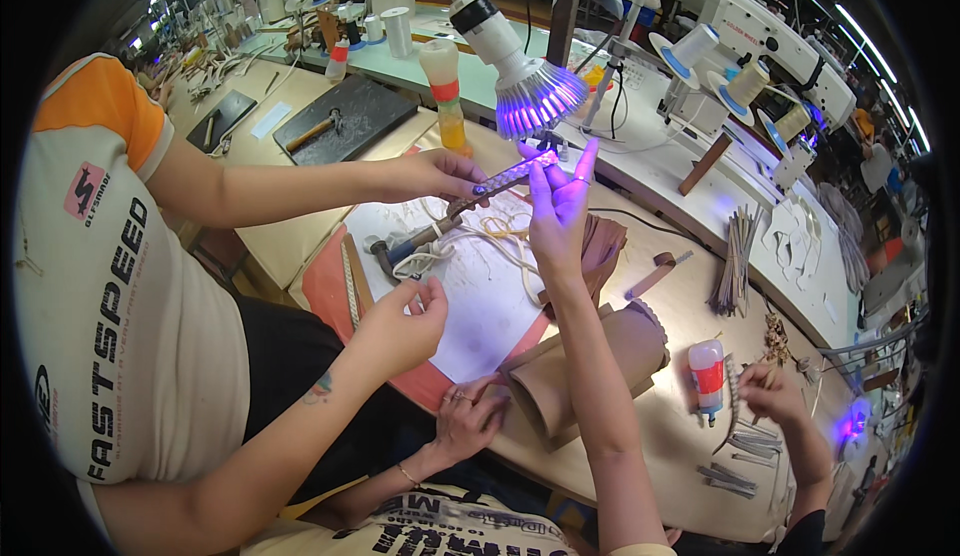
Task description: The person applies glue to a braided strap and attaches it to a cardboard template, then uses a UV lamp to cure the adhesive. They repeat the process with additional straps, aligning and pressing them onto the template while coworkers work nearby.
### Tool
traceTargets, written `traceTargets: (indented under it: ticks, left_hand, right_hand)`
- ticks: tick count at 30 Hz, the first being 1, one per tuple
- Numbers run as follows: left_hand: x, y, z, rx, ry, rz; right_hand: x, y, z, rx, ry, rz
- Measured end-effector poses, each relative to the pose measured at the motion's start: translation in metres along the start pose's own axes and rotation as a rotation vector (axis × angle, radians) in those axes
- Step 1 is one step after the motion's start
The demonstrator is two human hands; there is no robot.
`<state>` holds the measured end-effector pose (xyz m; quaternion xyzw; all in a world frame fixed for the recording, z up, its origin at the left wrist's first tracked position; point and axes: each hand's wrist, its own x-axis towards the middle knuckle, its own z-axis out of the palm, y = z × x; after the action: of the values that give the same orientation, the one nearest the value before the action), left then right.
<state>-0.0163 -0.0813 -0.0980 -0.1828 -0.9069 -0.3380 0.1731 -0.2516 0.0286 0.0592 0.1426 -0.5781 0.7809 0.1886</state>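
My right hand (560,211) is raised under the lit lamp, its thumb and a ringed finger spread in a V. Close to the thumb tip lies one end of a shiny braided strap (507,178); whether I grip it is unclear. A co-worker's left hand (455,176) grips the strap's other end, while that person's right hand (412,326) hovers over white paper (480,321). My left hand (470,418), with a ring and bracelet, rests with loose fingers at the table edge. Beside it is a rolled brown leather piece (590,371).
A lamp (540,96) hangs low above my right hand. A hammer (378,251) and white cords (435,261) lie on the paper. A bottle (707,376) and thin strips (755,444) lie near another person's hand (775,396). Sewing machines (750,26) stand behind.
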Motion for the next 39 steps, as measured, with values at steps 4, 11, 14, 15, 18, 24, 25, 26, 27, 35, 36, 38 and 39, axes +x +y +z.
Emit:
traceTargets:
  ticks: [4,11,14,15,18,24,25,26,27,35,36,38,39]
  left_hand:
    - [0.001,0.002,0.001,-0.026,0.015,-0.056]
    - [0.005,0.005,-0.003,-0.014,0.007,-0.028]
    - [0.012,0.008,-0.004,-0.214,0.054,-0.139]
    - [0.017,0.008,-0.002,-0.229,0.072,-0.129]
    - [0.028,0.005,0.003,-0.250,0.094,-0.120]
    - [0.026,-0.001,0.006,-0.282,0.096,-0.137]
    - [0.025,-0.001,0.007,-0.279,0.099,-0.136]
    - [0.025,0.000,0.007,-0.286,0.097,-0.143]
    - [0.025,0.001,0.007,-0.285,0.102,-0.138]
    - [0.030,0.000,0.004,-0.286,0.072,-0.154]
    - [0.030,-0.001,0.004,-0.276,0.074,-0.152]
    - [0.030,-0.001,0.005,-0.256,0.078,-0.144]
    - [0.030,-0.001,0.005,-0.256,0.079,-0.145]
  right_hand:
    - [-0.002,0.003,0.000,-0.011,-0.007,-0.044]
    - [-0.001,0.002,-0.012,0.122,-0.057,0.104]
    - [0.002,-0.006,-0.020,0.123,-0.092,0.149]
    - [0.003,-0.009,-0.023,0.105,-0.109,0.158]
    - [0.003,-0.022,-0.027,0.072,-0.118,0.229]
    - [0.009,-0.045,-0.039,-0.010,-0.267,0.311]
    - [0.010,-0.047,-0.040,-0.026,-0.283,0.322]
    - [0.011,-0.050,-0.043,-0.020,-0.304,0.327]
    - [0.012,-0.052,-0.045,-0.019,-0.309,0.339]
    - [0.027,-0.059,-0.053,-0.134,-0.360,0.359]
    - [0.028,-0.059,-0.053,-0.145,-0.365,0.347]
    - [0.030,-0.059,-0.053,-0.143,-0.353,0.354]
    - [0.031,-0.059,-0.054,-0.152,-0.353,0.350]
